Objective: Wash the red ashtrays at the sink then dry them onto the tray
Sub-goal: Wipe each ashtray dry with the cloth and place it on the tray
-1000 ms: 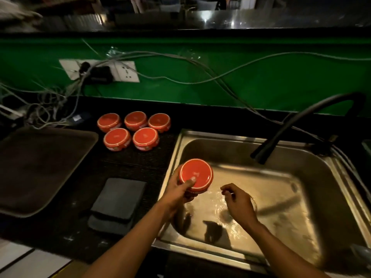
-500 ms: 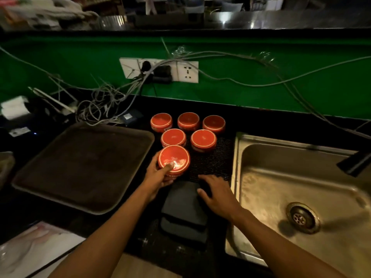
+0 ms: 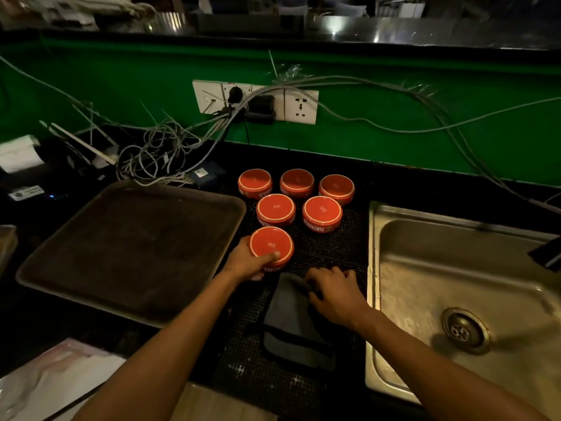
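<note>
My left hand [image 3: 246, 264] grips an upside-down red ashtray [image 3: 270, 246] over the black mesh mat, just right of the dark tray [image 3: 127, 250]. My right hand [image 3: 335, 291] pinches the top edge of a folded dark grey cloth [image 3: 293, 323] lying on the mat. Several more red ashtrays [image 3: 297, 196] stand upside down in two rows behind. The steel sink [image 3: 464, 299] lies to the right, with its drain visible.
A tangle of cables [image 3: 158, 153] and a wall socket [image 3: 258, 100] sit behind the tray against the green wall. The black tap spout [image 3: 546, 253] pokes in at the right edge. White paper [image 3: 45, 381] lies at the lower left.
My left hand carried the ashtray from over the sink to the mat beside the tray. My right hand left the sink and took hold of the cloth's edge.
</note>
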